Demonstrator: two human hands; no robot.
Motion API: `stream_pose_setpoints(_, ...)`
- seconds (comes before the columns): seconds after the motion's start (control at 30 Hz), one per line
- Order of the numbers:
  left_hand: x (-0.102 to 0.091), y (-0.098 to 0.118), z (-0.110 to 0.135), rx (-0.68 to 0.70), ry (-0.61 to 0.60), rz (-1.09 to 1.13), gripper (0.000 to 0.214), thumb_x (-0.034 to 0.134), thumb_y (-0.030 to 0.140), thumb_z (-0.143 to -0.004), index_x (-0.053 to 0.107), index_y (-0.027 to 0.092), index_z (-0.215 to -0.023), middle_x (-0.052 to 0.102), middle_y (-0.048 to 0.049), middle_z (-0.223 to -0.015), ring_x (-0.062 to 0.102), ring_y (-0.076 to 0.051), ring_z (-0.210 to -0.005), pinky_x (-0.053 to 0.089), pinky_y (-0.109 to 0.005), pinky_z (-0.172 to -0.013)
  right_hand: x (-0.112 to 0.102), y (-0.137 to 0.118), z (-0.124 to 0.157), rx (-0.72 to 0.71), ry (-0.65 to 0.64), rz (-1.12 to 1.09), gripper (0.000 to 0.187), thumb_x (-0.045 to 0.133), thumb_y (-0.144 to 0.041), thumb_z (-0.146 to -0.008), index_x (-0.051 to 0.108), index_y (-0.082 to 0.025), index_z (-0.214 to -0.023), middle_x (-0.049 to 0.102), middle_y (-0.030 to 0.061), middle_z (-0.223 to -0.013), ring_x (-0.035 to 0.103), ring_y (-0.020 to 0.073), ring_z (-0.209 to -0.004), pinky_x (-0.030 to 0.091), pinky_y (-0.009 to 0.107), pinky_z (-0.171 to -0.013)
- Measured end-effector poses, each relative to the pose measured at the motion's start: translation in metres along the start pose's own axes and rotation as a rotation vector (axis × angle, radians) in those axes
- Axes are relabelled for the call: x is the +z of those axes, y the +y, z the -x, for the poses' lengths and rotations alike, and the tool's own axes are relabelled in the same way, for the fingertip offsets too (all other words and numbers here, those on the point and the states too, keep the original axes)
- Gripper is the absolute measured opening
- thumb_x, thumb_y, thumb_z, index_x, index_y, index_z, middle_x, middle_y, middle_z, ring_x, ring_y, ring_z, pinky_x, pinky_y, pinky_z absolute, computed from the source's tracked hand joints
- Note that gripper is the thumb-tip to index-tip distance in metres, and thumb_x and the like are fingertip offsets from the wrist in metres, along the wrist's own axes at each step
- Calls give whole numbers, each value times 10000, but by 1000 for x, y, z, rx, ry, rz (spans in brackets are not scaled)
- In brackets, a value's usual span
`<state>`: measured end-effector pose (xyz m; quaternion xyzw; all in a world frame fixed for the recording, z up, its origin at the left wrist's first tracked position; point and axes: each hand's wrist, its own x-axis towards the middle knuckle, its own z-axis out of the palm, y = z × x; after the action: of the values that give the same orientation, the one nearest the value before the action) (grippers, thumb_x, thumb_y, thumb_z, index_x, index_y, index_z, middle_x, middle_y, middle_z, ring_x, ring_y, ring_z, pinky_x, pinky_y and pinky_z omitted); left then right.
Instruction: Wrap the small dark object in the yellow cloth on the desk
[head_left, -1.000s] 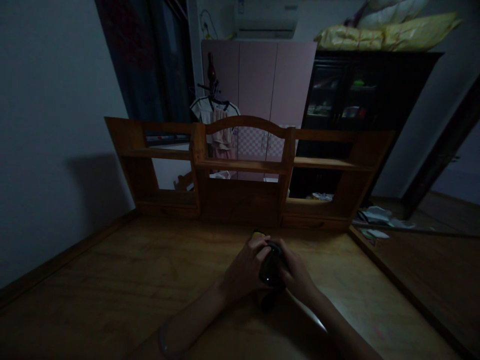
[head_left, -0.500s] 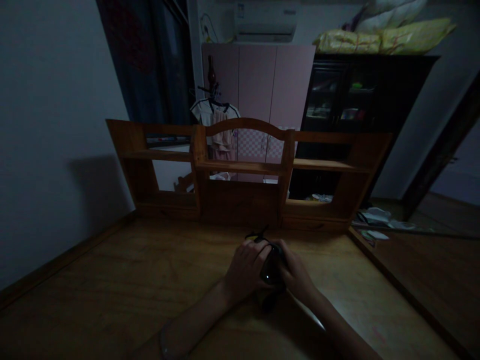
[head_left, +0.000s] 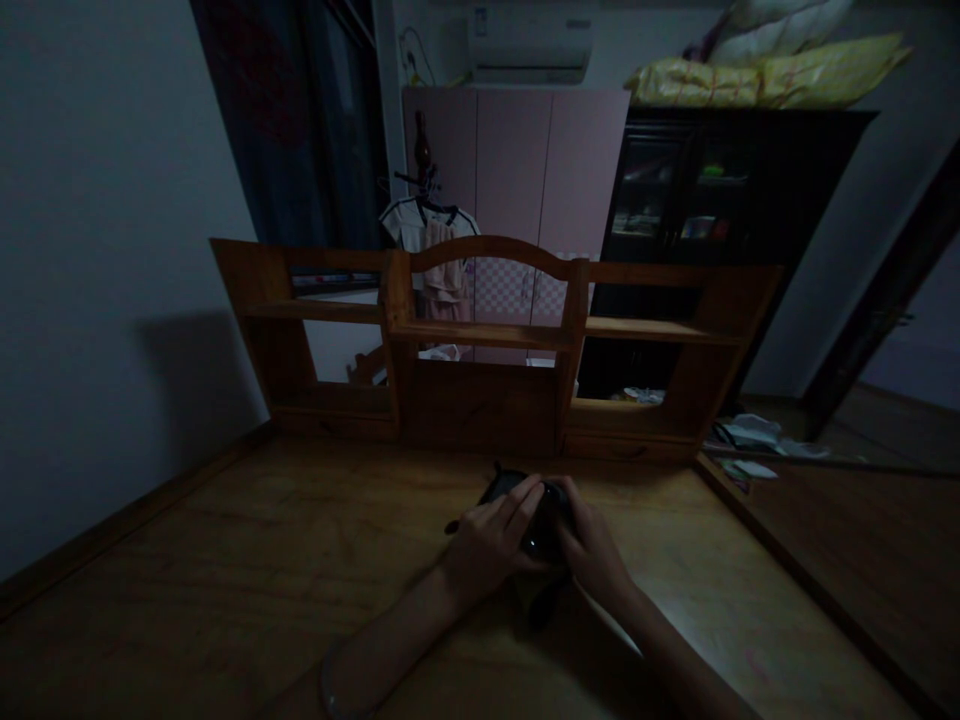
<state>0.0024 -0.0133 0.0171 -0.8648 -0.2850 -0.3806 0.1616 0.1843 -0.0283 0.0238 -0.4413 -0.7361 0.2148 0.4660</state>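
Grip closed from both sides, left hand (head_left: 487, 538) and right hand (head_left: 598, 550) clamped round a dark glossy object (head_left: 546, 527), too dim to name! Held around the middle of the wooden desk (head_left: 300, 540), in front of the shelf unit (head_left: 480, 400), black tips (head_left: 505, 484) poking out past the left hand, another dark part (head_left: 541, 605) showing on the near side. Resting or lifted? Cannot tell.

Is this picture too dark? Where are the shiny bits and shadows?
Head view: dim all over; head view: a tiny bright glint on the black object, its details lost in darkness; head view: pale sheen on the table, lower right; head view: soft shadow on the left wall.
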Motion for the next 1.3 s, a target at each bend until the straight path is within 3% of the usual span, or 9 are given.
stream_pose_setpoints(0.27,-1,8,-7,-224,16,57,834,602,551,-819,213,192,-1464,395,-147,-1461,454,-271,-1306,548,-349,-893,-6,-9,1,-68,238,66,343,436,-170,-886,469,-234,-1221,622,78,-1089,603,225,-955,468,321,-820)
stream_pose_setpoints(0.5,0,-6,-8,-359,-2,136,487,480,404,-947,347,266,-1395,497,-63,-1374,557,-190,-1196,529,-307,-927,-12,-5,-5,59,464,-62,290,475,-298,-897,523,-206,-1167,632,66,-1049,586,224,-932,449,325,-822)
stream_pose_setpoints(0.7,-1,7,-10,-251,-112,313,1076,697,682,-642,196,209,-1469,396,-135,-1449,414,-300,-1323,403,-446,-1079,-17,12,-12,198,596,-215,274,532,-377,-865,578,-184,-1055,640,62,-993,579,220,-896,444,318,-793)
stream_pose_setpoints(0.77,2,12,-10,-249,-150,332,1068,728,581,-681,136,207,-1488,361,-130,-1473,379,-295,-1344,376,-458,-1098,-18,15,-12,202,603,-232,286,539,-375,-859,585,-182,-1065,641,67,-1017,581,224,-924,441,327,-819)
stream_pose_setpoints(0.87,6,10,-7,-274,-171,328,823,628,192,-794,177,246,-1480,395,-79,-1454,391,-242,-1332,361,-432,-1110,-17,14,-12,192,584,-261,297,543,-365,-851,598,-178,-1075,651,75,-1047,581,233,-966,444,336,-847)
stream_pose_setpoints(1.0,7,-3,-4,-450,-66,293,813,478,-53,-689,342,285,-1417,494,-45,-1366,452,-240,-1272,350,-448,-1100,-15,11,-13,217,521,-455,348,597,-354,-805,611,-185,-1109,665,73,-1083,596,242,-991,483,331,-827)
stream_pose_setpoints(1.1,8,-12,-3,-617,47,453,653,496,1,-734,471,262,-1332,547,-65,-1309,539,-251,-1176,456,-403,-983,-14,5,-14,313,416,-763,340,658,-339,-766,624,-217,-1082,694,53,-1053,655,233,-905,530,330,-755)
stream_pose_setpoints(1.17,12,-15,-3,-722,88,719,504,509,89,-794,528,231,-1277,586,-79,-1264,601,-241,-1087,507,-358,-896,-15,0,-16,359,343,-919,300,674,-339,-757,642,-231,-1035,715,49,-1019,686,236,-853,555,343,-717)
stream_pose_setpoints(1.3,30,-18,-2,-934,8,1320,484,465,447,-898,459,210,-1320,651,-100,-1137,703,-231,-787,572,-343,-632,-16,-10,-19,345,290,-971,209,676,-325,-762,677,-227,-948,742,48,-949,709,251,-861,583,367,-728)
